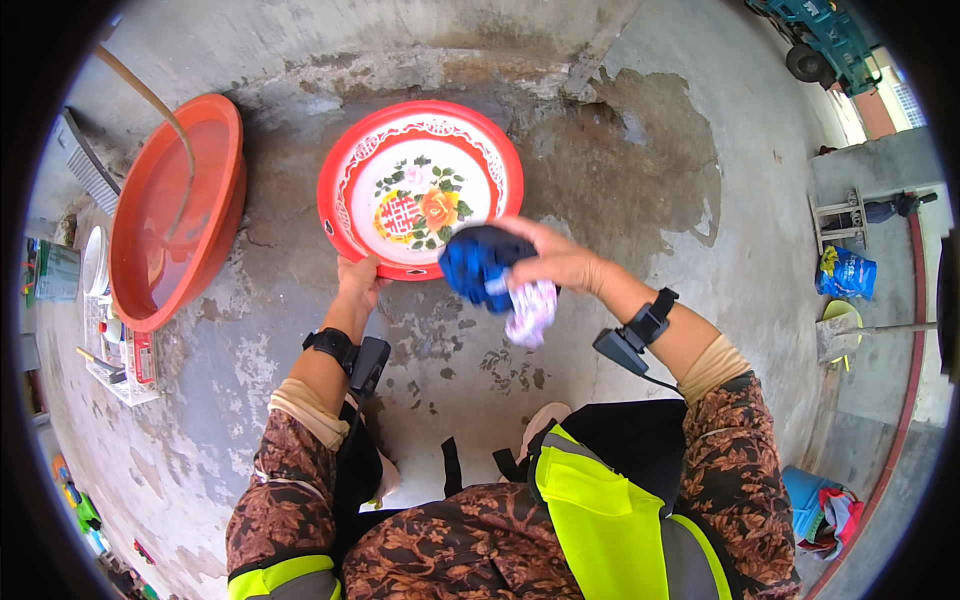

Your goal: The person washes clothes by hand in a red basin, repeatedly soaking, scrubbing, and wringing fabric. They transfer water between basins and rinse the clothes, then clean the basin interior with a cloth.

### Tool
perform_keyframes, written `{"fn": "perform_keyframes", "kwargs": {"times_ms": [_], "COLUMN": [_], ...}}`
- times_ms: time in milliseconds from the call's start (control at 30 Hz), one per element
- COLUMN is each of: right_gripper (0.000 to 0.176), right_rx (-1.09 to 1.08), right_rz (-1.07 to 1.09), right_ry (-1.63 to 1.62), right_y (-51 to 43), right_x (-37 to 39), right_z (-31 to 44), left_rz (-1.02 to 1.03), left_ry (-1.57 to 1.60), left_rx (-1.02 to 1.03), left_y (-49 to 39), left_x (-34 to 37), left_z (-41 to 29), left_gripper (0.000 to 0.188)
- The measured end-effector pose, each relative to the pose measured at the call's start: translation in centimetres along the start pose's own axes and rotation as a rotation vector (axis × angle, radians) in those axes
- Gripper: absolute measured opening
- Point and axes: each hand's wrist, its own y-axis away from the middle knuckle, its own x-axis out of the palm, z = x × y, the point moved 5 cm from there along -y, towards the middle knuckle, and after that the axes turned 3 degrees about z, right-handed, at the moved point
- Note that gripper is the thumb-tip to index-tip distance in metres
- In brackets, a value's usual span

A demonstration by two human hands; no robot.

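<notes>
In front of me is a round red-rimmed basin (420,187) with a white inside, printed with flowers and leaves. My left hand (359,282) grips its near rim at the lower left. Bunched in my right hand (559,259) is a bundle of cloths (480,266), dark and blue on one side, with a pale patterned piece hanging below. The bundle overlaps the basin's lower right rim in view; whether it touches the rim I cannot tell. Part of my right hand's grip is hidden behind the cloth.
At the left, a large orange plastic tub (176,217) holds water, with a hose (180,135) running into it. Beside it stands a white wire rack (120,352) with bottles and a brush. A wall rises beyond the basin. A blue bucket (806,499) with cloths stands at the lower right.
</notes>
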Motion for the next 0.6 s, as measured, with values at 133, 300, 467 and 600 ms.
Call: {"fn": "perform_keyframes", "kwargs": {"times_ms": [133,300,467,600], "right_gripper": [0.06,0.045,0.045,0.044], "right_rx": [-0.119,-0.076,0.093,0.112], "right_rz": [-0.3,-0.677,-0.832,-0.797], "right_ry": [-0.195,-0.145,-0.123,-0.219], "right_y": [-4.1,-10.5,-12.6,-13.8], "right_x": [-3.6,-5.3,-6.2,-7.1], "right_z": [0.8,-4.2,-7.7,-9.1], "left_rz": [-0.032,-0.054,-0.056,-0.081], "left_ry": [0.008,0.046,0.041,0.033], "left_rx": [-0.005,-0.003,-0.076,-0.109], "left_y": [2.0,4.2,5.3,5.6], "left_x": [0.6,1.0,0.8,0.0], "left_z": [0.0,-0.4,-1.4,-1.9], "left_gripper": [0.044,0.045,0.048,0.049]}}
